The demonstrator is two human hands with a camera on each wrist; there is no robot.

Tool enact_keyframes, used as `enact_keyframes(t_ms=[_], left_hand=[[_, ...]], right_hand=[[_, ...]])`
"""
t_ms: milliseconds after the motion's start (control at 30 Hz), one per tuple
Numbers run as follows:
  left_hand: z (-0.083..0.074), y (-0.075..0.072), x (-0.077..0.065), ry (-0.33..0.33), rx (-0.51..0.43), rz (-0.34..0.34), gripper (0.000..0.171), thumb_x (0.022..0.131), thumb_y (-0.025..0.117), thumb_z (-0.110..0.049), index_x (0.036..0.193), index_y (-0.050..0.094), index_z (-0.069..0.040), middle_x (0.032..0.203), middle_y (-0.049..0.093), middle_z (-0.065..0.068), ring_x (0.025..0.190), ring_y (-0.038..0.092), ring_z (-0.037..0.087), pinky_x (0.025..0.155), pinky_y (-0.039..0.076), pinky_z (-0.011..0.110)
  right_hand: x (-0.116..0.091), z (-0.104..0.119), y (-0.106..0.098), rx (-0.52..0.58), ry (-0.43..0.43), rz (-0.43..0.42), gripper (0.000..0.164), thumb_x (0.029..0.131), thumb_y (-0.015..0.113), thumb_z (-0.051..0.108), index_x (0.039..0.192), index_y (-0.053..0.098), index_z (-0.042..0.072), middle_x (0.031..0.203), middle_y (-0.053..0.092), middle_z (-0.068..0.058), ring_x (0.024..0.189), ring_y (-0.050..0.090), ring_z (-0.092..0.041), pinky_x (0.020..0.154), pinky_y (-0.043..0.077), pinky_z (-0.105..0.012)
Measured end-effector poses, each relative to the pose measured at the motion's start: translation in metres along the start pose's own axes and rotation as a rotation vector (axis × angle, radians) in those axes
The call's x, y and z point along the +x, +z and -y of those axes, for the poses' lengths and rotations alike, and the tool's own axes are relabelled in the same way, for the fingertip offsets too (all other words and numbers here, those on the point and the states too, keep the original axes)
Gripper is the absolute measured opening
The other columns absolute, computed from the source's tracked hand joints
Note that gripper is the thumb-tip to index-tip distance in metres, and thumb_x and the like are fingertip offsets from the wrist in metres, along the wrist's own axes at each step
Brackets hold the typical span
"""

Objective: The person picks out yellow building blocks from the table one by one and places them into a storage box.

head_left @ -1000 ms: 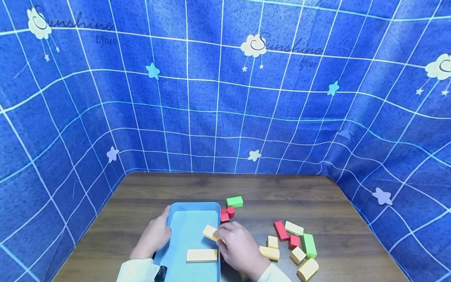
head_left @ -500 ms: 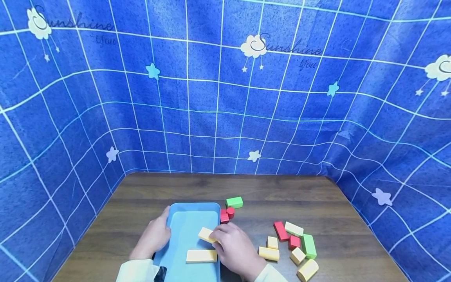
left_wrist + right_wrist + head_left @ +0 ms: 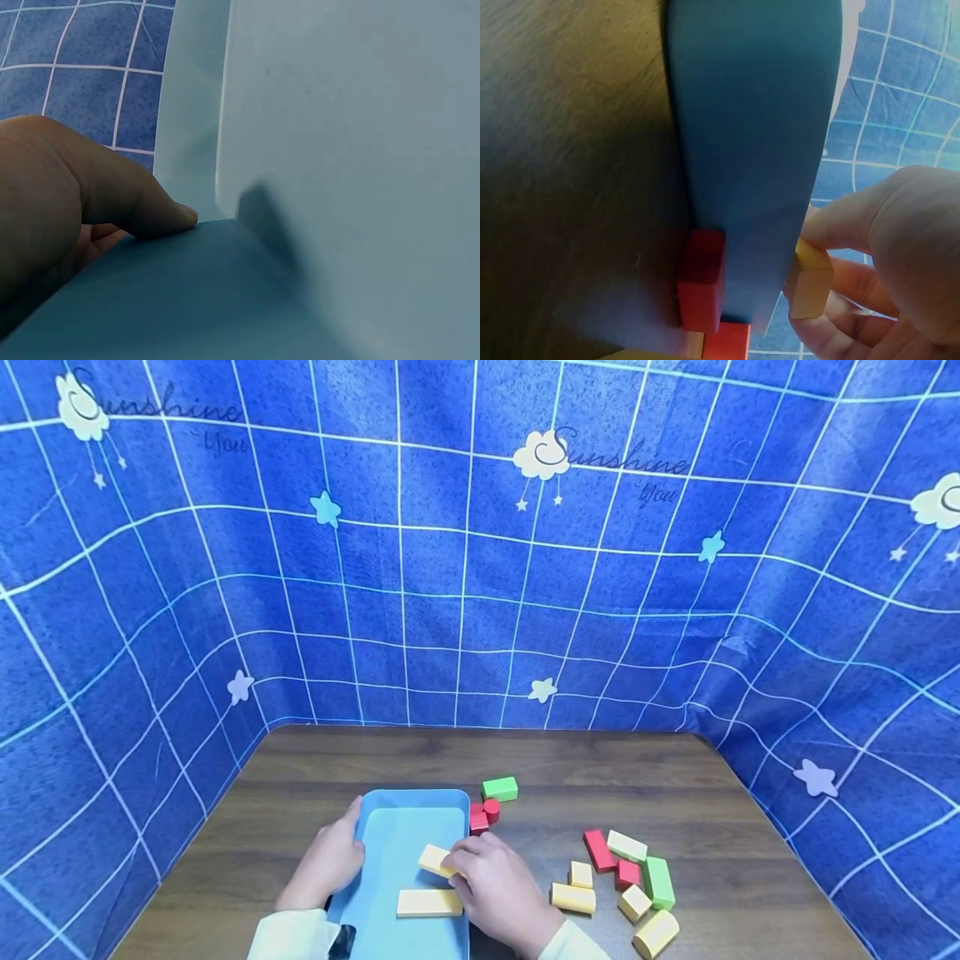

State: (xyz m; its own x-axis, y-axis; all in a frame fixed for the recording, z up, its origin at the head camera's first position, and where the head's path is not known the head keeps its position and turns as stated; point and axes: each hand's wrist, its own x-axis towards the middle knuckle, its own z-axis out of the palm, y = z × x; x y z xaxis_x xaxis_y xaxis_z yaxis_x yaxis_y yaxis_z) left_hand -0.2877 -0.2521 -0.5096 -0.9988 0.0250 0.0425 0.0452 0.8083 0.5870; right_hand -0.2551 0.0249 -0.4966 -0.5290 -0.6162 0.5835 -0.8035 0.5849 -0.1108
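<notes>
A blue plastic tray (image 3: 412, 827) stands on the table in the head view. My left hand (image 3: 334, 858) grips its left side. In the left wrist view the thumb (image 3: 161, 206) presses on the tray's wall while other fingers lie outside it. My right hand (image 3: 501, 887) pinches a pale yellow rectangular block (image 3: 432, 860) over the tray's right side. That block (image 3: 811, 283) shows end-on between thumb and fingers in the right wrist view, beside the tray's rim. Another flat yellow block (image 3: 430, 903) lies inside the tray, just nearer to me than the held one.
Right of the tray lie a green block (image 3: 500, 789), a small red cylinder (image 3: 491, 812) and a red block (image 3: 701, 279) close to the wall. Farther right, several yellow, red and green blocks (image 3: 658, 882) form a loose group. A blue patterned cloth (image 3: 480, 610) hangs behind the table.
My right hand has shifted slightly left with the yellow block, which now reaches a little farther over the tray. The left hand and tray stay in place.
</notes>
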Motion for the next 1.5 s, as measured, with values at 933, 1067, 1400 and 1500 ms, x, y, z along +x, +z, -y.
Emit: enact_keyframes(t_ms=[933,1067,1400,1500], left_hand=[[0.002,0.000,0.001,-0.046,0.019,0.023,0.068,0.090,0.045,-0.003,0.149,0.012,-0.001,0.144,0.034,0.026,0.100,0.051,0.029,0.079,0.045,0.044],[0.002,0.000,0.002,-0.034,0.026,0.015,0.068,0.089,0.045,-0.003,0.149,0.013,-0.001,0.143,0.035,0.026,0.100,0.051,0.029,0.079,0.045,0.045],[0.002,0.002,0.004,-0.040,0.021,0.024,0.068,0.090,0.045,-0.002,0.149,0.013,-0.001,0.145,0.033,0.025,0.102,0.050,0.029,0.081,0.045,0.045],[0.001,0.001,0.004,-0.039,0.021,0.024,0.068,0.090,0.045,-0.002,0.149,0.013,-0.001,0.145,0.033,0.025,0.102,0.050,0.029,0.080,0.044,0.044]], right_hand=[[0.004,0.007,0.007,-0.016,-0.043,0.005,0.019,0.077,0.070,0.011,0.092,0.070,0.021,0.098,0.064,0.009,0.083,0.050,-0.008,0.070,0.049,-0.022],[0.004,0.007,0.009,-0.026,-0.050,-0.007,0.019,0.076,0.070,0.010,0.091,0.070,0.021,0.098,0.064,0.010,0.084,0.050,-0.007,0.070,0.049,-0.022],[0.005,0.008,0.011,0.001,-0.067,-0.005,0.022,0.075,0.068,0.007,0.091,0.070,0.021,0.098,0.064,0.009,0.084,0.050,-0.008,0.072,0.047,-0.022],[0.005,0.008,0.012,-0.001,-0.068,-0.001,0.021,0.076,0.068,0.007,0.092,0.070,0.021,0.098,0.064,0.009,0.085,0.050,-0.008,0.073,0.047,-0.022]])
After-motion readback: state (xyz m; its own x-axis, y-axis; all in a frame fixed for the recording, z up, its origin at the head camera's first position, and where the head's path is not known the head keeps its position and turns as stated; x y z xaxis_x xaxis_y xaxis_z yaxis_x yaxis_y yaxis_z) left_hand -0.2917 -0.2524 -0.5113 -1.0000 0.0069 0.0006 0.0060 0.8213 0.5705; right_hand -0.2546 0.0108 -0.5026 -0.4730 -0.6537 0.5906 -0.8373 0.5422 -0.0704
